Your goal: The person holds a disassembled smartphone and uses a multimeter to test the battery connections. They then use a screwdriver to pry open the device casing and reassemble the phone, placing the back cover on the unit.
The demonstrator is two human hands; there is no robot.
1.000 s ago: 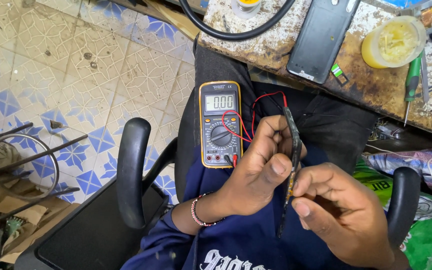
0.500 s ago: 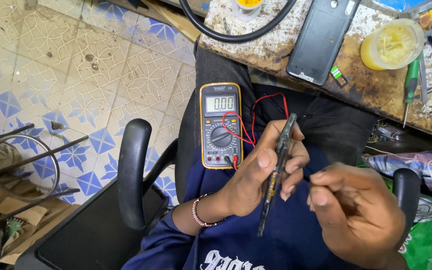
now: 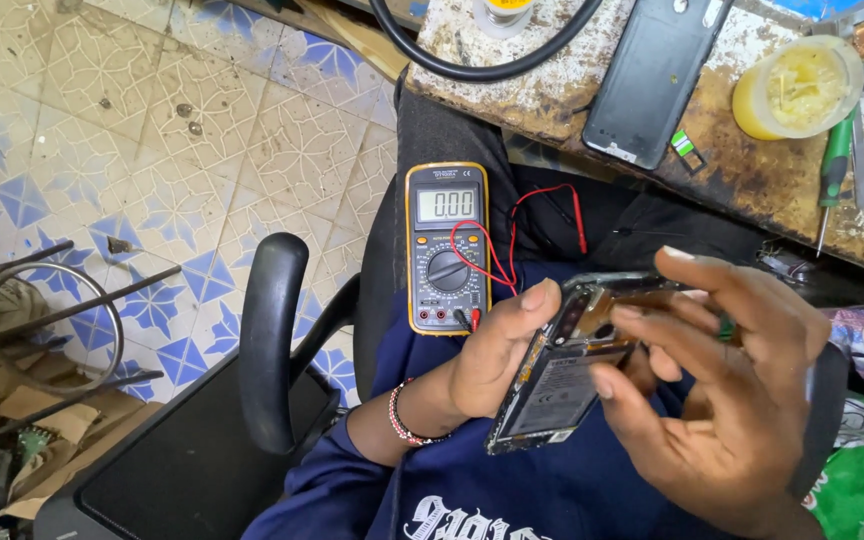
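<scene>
An opened phone [image 3: 558, 378] with its back off and its insides showing lies tilted over my lap. My left hand [image 3: 497, 352] grips its left edge, thumb on the upper rim. My right hand [image 3: 730, 395] covers the phone's upper right part, fingers curled around and touching it. A yellow multimeter [image 3: 446, 248] rests on my left thigh, just left of the hands, its red lead [image 3: 512, 235] looping beside it.
A worn workbench [image 3: 552, 85] runs along the top right with a dark phone back cover [image 3: 654, 75], a yellow tub [image 3: 797, 88], a green screwdriver [image 3: 834, 170] and a black cable [image 3: 482, 60]. A black chair armrest [image 3: 270, 340] stands left; tiled floor [image 3: 152, 150] beyond.
The phone has turned from edge-on to showing its open inside. My right hand moved up and onto the phone's upper part.
</scene>
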